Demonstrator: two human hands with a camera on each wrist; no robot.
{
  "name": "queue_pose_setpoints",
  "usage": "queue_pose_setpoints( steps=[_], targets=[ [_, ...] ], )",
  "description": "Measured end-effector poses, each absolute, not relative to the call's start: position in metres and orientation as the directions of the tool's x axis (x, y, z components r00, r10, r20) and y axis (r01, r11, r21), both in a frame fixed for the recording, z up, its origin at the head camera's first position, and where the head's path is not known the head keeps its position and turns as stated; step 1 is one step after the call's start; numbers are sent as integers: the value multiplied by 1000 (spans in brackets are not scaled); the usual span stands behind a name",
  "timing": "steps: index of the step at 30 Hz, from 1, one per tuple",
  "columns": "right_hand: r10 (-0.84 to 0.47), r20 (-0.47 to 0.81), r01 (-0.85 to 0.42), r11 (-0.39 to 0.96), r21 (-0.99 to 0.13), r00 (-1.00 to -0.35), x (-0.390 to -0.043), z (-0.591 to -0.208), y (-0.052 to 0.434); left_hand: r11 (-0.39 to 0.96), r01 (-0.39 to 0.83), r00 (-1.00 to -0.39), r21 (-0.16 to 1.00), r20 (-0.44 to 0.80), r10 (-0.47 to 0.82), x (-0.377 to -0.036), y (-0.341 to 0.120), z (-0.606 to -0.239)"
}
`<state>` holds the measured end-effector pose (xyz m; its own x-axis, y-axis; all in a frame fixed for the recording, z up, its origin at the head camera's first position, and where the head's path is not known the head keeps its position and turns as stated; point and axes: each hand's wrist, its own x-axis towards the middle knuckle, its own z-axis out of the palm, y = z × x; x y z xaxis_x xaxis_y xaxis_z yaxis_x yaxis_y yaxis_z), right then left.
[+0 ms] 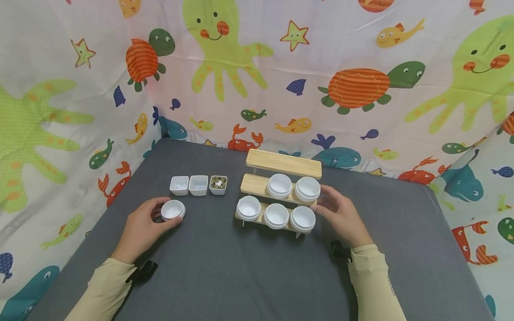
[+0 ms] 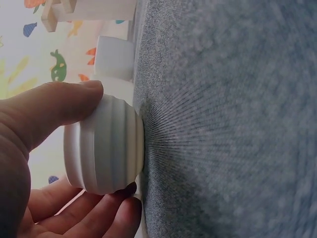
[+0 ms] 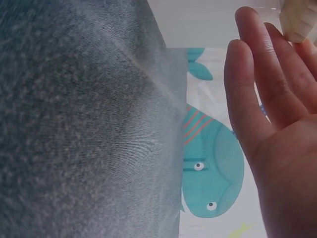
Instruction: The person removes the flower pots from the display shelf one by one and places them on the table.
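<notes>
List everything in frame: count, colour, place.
round cups on rack: 5, white; 2 on middle step, 3 on bottom step
loose round cup: 1, white, ribbed wall; on cloth left of rack, in left hand's grip
wooden rack: 1, pale wood, three steps; centre back of table, top step bare
square dishes: 3, white; in a row left of rack, rightmost holds dark bits
table cloth: 1, grey; covers table
backdrop: sea-animal print; behind and at both sides
sleeves: 2, beige
hands: left hand holds loose cup; right hand open by the rack's right end
</notes>
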<state>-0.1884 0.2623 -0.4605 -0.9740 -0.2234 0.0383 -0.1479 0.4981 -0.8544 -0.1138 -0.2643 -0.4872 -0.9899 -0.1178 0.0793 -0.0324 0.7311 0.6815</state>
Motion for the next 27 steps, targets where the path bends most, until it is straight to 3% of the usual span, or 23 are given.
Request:
queue_pose_setpoints(
  steps=[17,27],
  targets=[
    [-216,8,-121,517,-847,-976,-189,-455,261,789,4,-978,615,166,-124,-113,-252,-462],
    [-218,18,-131,517,-846,-976,-189,-456,262,755,150,-980,638,199,27,-130,-196,-416]
  ],
)
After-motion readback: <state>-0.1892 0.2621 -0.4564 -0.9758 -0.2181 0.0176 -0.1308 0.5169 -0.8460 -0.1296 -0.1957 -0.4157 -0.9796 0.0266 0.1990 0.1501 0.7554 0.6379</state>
